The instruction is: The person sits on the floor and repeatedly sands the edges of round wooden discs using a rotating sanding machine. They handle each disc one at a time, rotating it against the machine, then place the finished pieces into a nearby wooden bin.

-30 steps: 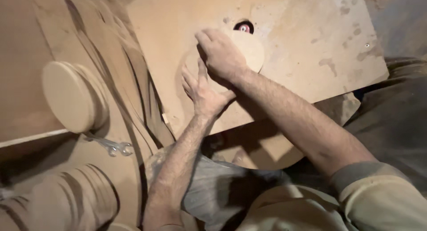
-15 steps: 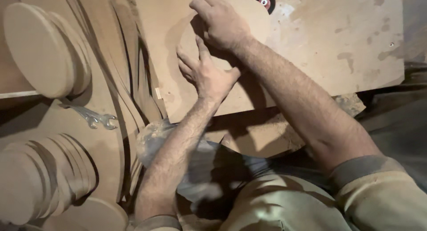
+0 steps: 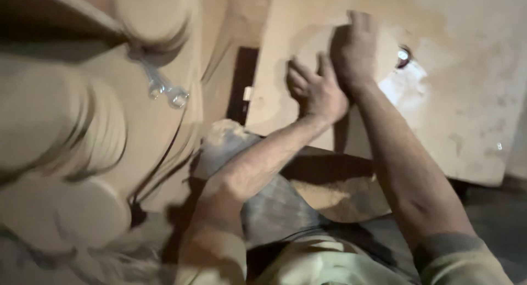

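Both hands flat, fingers spread, gripping nothing: left hand (image 3: 317, 91) and right hand (image 3: 355, 50) press round wooden disc (image 3: 307, 46) on work board (image 3: 455, 98); cutter hole (image 3: 403, 55) just beside right hand; wrench (image 3: 164, 88) well apart, left

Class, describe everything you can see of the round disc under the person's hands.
The disc is flat, round and pale tan, like dusty fibreboard. It lies on a table of the same colour, beside a small dark hole with a metal bit. The left hand and right hand press on it, covering much of it. Blur hides its edge.
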